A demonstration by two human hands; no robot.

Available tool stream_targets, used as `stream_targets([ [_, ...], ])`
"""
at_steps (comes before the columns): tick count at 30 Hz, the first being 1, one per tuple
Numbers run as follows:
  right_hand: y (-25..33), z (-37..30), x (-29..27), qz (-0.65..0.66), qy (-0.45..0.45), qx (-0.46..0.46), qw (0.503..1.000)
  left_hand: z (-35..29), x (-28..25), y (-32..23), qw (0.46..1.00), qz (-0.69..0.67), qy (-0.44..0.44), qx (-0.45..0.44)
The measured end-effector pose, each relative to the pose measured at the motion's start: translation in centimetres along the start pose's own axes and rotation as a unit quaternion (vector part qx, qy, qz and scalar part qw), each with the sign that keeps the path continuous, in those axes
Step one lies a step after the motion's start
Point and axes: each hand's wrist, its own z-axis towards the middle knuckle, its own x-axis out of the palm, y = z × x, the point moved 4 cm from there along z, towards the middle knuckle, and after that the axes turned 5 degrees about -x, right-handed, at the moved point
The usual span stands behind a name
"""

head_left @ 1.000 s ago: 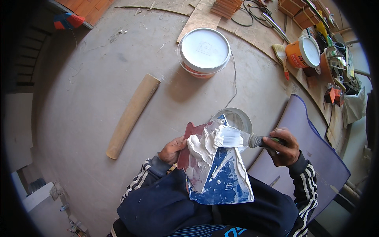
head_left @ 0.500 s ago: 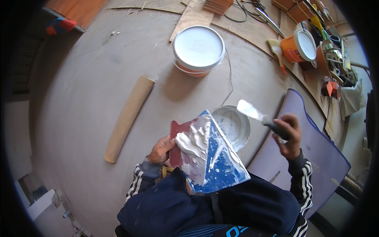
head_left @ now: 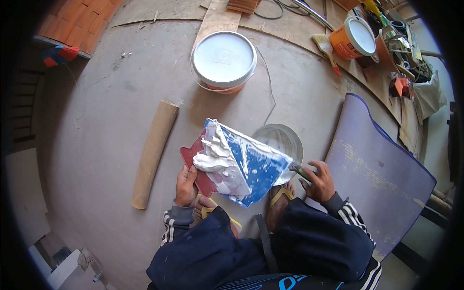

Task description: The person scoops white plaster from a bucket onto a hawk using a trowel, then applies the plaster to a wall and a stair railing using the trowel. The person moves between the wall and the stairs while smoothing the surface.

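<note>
My left hand is closed on the red edge of a putty board, its broad face part red and part blue, smeared with white. A thick mound of white paste lies on its left half. In my right hand is a putty knife, gripped by its dark handle. Its blade meets the board's right corner and is mostly hidden there. Behind that corner, a round tub with whitish walls stands on the floor, partly covered by the board.
A lidded bucket stands ahead, with a cardboard tube to the left. A purple mat lies on the right. Farther right are a brush, an orange bucket and piled tools. My sandalled feet are below the board.
My right hand has brought the putty knife left and down against the board's right corner. The board has turned and shifted left and up in view, as the whole view shifted.
</note>
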Motion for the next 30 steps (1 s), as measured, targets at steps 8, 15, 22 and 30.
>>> stream_targets([
  [8, 3.6, 1.0, 3.6, 0.457, 0.011, 0.172, 0.872, 1.6, 5.7, 2.8, 0.988, -0.141, -0.051, 0.030],
  [15, 7.0, 5.0, 5.1, 0.659, -0.100, 0.232, 0.708, 0.9, 7.4, 2.3, 0.986, -0.152, -0.055, 0.030],
  [22, 7.1, 5.1, 5.9, 0.668, -0.172, 0.263, 0.674, 0.4, 6.9, 2.7, 0.986, -0.167, -0.019, -0.002],
  [30, 4.1, 6.7, 5.1, 0.721, -0.313, 0.316, 0.531, 0.4, 5.5, 2.8, 0.984, -0.173, 0.025, -0.041],
])
